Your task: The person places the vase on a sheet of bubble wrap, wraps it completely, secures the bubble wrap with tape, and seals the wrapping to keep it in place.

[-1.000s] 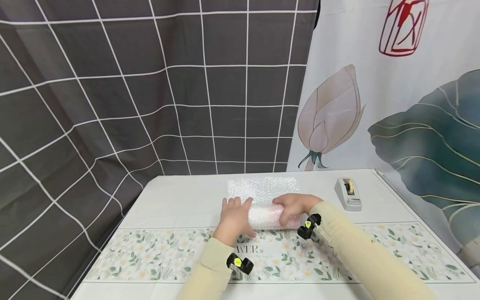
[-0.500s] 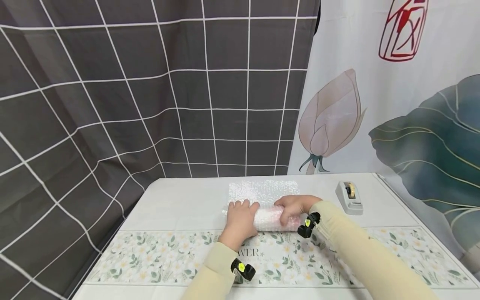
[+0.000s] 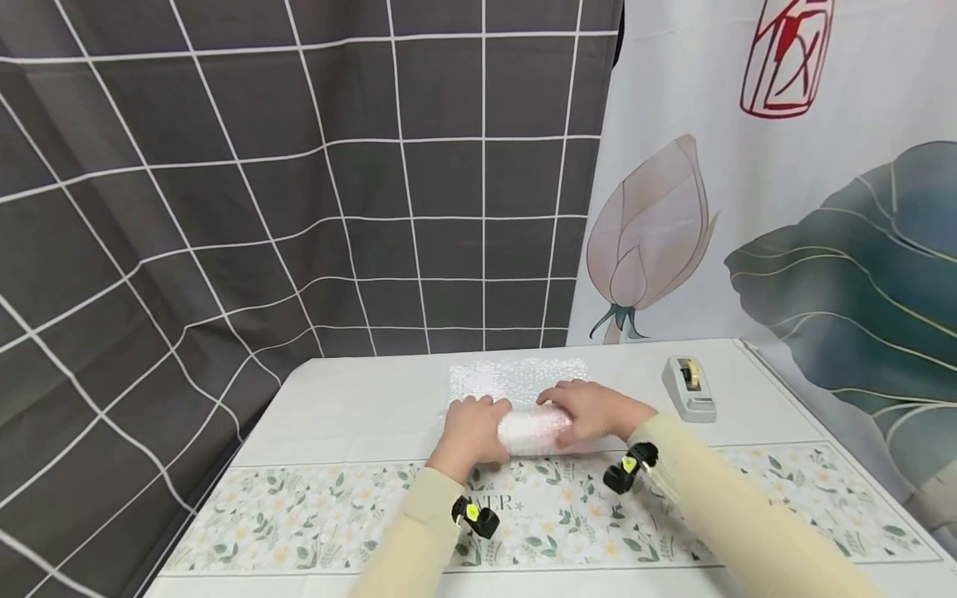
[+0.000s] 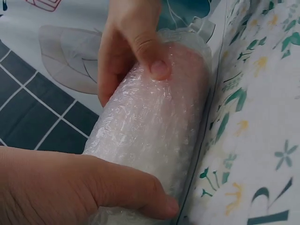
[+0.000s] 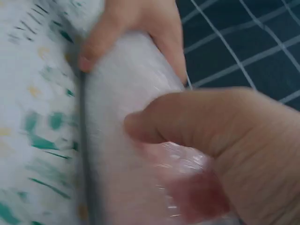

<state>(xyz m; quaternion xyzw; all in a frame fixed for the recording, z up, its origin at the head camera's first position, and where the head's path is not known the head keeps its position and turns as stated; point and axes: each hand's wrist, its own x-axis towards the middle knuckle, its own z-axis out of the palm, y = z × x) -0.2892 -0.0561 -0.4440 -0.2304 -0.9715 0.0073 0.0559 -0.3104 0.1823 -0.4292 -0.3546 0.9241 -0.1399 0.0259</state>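
One bubble-wrapped roll (image 3: 529, 433) is gripped near its left end by the left hand (image 3: 471, 430) and near its right end by the right hand (image 3: 594, 409) on the floral-printed tablecloth (image 3: 329, 511); flat bubble wrap (image 3: 516, 378) is spread just beyond it.

1 tape dispenser (image 3: 689, 392) on tablecloth (image 3: 359, 407); dark grid curtain (image 3: 262, 195) beside flower-print curtain (image 3: 650, 224)
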